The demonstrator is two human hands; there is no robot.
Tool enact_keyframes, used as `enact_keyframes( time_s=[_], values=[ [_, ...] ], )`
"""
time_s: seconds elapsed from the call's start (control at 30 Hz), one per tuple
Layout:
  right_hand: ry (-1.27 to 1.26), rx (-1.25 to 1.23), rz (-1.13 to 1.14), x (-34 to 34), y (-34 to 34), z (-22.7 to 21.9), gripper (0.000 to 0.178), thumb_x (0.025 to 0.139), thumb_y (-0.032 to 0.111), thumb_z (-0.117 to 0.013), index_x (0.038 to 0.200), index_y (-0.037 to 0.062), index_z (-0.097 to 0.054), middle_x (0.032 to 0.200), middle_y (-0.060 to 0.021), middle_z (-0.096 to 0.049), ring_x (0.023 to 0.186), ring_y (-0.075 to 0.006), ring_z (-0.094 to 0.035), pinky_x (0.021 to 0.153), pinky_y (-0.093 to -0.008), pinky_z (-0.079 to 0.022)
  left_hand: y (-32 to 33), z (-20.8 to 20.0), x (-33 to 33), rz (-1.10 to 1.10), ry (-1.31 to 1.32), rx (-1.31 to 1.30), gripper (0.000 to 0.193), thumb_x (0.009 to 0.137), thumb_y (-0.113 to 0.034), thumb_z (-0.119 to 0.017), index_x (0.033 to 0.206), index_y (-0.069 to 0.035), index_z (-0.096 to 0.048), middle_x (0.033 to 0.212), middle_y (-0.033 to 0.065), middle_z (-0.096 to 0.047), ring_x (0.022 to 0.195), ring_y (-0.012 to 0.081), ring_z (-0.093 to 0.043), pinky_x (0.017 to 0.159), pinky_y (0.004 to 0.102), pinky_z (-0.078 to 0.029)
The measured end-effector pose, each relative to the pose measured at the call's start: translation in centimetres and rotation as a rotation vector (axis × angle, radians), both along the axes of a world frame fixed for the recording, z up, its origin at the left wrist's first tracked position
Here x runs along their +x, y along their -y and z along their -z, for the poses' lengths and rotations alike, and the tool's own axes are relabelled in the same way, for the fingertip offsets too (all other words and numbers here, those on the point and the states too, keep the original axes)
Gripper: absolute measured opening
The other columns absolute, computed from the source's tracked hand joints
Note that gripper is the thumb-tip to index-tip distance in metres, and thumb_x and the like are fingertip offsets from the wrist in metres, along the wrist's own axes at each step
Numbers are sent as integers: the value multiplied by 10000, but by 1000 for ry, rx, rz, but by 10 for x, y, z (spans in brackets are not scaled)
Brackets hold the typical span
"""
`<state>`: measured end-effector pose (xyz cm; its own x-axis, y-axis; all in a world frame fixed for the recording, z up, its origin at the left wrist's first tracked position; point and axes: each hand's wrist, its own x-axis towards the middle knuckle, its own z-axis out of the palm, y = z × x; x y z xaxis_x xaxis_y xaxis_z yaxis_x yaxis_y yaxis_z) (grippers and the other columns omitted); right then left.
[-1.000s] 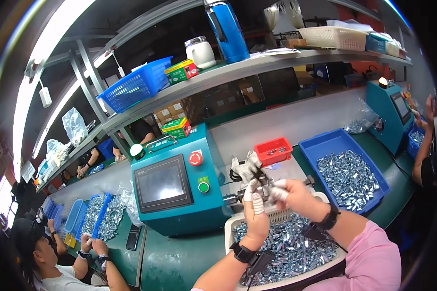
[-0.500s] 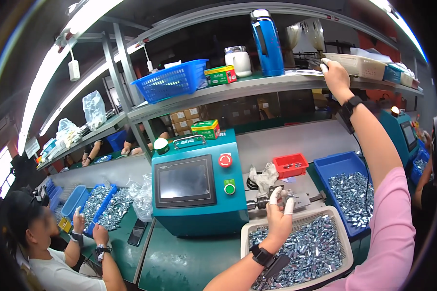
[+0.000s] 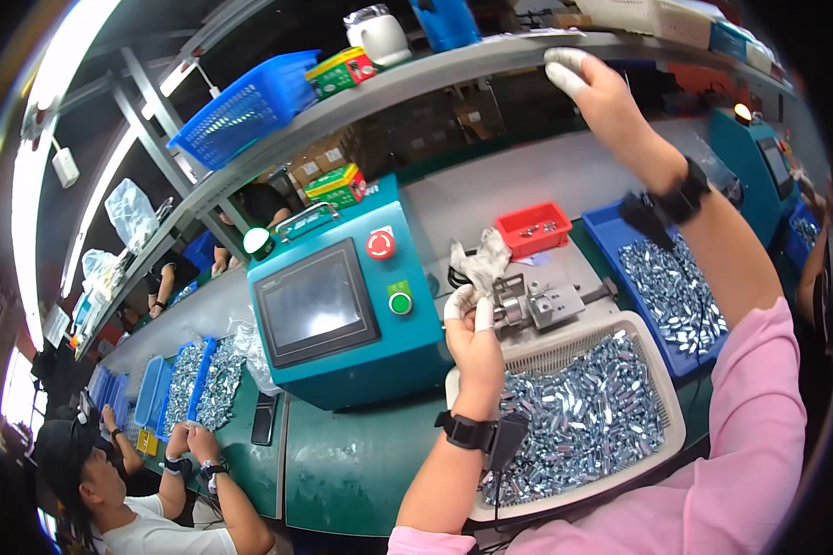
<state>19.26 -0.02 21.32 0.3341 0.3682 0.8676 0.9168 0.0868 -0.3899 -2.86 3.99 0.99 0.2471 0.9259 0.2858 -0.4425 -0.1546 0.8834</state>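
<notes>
My left hand [image 3: 475, 347], with white covers on its fingertips, is beside the metal chuck [image 3: 509, 310] of the teal machine [image 3: 342, 296]. Its fingers are bent toward the thumb, and what they hold, if anything, is too small to make out. Up at the front edge of the metal shelf [image 3: 491, 69], my right hand [image 3: 611, 102] hangs in the air, white-covered fingertips drawn together; nothing between them can be named. Below the chuck sits a cream basket [image 3: 673, 416] full of small shiny metal parts [image 3: 583, 416]. A clamp block [image 3: 555, 303] stands right of the chuck.
A red tray [image 3: 534, 231] and crumpled white gloves [image 3: 481, 259] lie behind the chuck. At right is a blue tray [image 3: 604, 222] of metal parts. The shelf holds a blue basket [image 3: 250, 106] and a white mug [image 3: 378, 37]. A co-worker [image 3: 111, 481] sits at left near a phone [image 3: 265, 421].
My right hand has come away from the cream basket on the shelf, down and left. My left hand has shifted to the chuck's left side. The view has tilted; the co-worker's hands have come together.
</notes>
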Motion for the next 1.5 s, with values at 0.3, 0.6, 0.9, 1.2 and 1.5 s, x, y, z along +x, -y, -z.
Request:
enact_keyframes(
  time_s=[0.3, 0.6, 0.9, 1.2, 1.5],
  values=[
    [-1344, -793, -330, -60, 50, 195, 390, 859, 325, -510, 1083, 9, -543, 1002, -67, -563, 798, -176, -514, 643, -291, -395, -3, -1, -8, 65, -281, 50, 262, 848, -112, -576, 1079, -2, -518, 937, 41, -573, 780, 95, -546, 672, 212, -429],
    [-1266, -880, -290, -83, 30, 206, 370, 838, 340, -519, 878, -22, -584, 691, -112, -568, 539, -197, -512, 499, -324, -403, 1, 1, -11, 61, -437, 97, 251, 841, -141, -586, 1053, -16, -540, 920, 27, -578, 773, 86, -534, 633, 204, -404],
    [-1369, -656, -549, -72, 38, 219, 225, 824, 188, -558, 726, -15, -558, 571, -89, -532, 456, -170, -513, 417, -288, -387, 0, 0, -5, 223, -870, 115, 223, 842, -144, -590, 961, 44, -592, 783, 75, -632, 653, 117, -583, 591, 245, -471],
    [-1459, -580, -704, -71, 39, 214, 249, 819, 174, -535, 827, -75, -543, 694, -133, -577, 533, -200, -591, 444, -289, -454, 12, -6, -5, 255, -1143, 366, 242, 800, -184, -617, 910, 30, -635, 756, 149, -650, 631, 203, -627, 591, 299, -488],
    [-1379, -649, -622, -66, 37, 210, 263, 820, 160, -520, 848, -99, -554, 685, -146, -591, 525, -212, -602, 451, -296, -476, 54, 27, 17, 249, -1679, 871, 236, 690, -174, -653, 880, -34, -668, 769, 180, -634, 715, 316, -619, 654, 385, -485]
  ],
)
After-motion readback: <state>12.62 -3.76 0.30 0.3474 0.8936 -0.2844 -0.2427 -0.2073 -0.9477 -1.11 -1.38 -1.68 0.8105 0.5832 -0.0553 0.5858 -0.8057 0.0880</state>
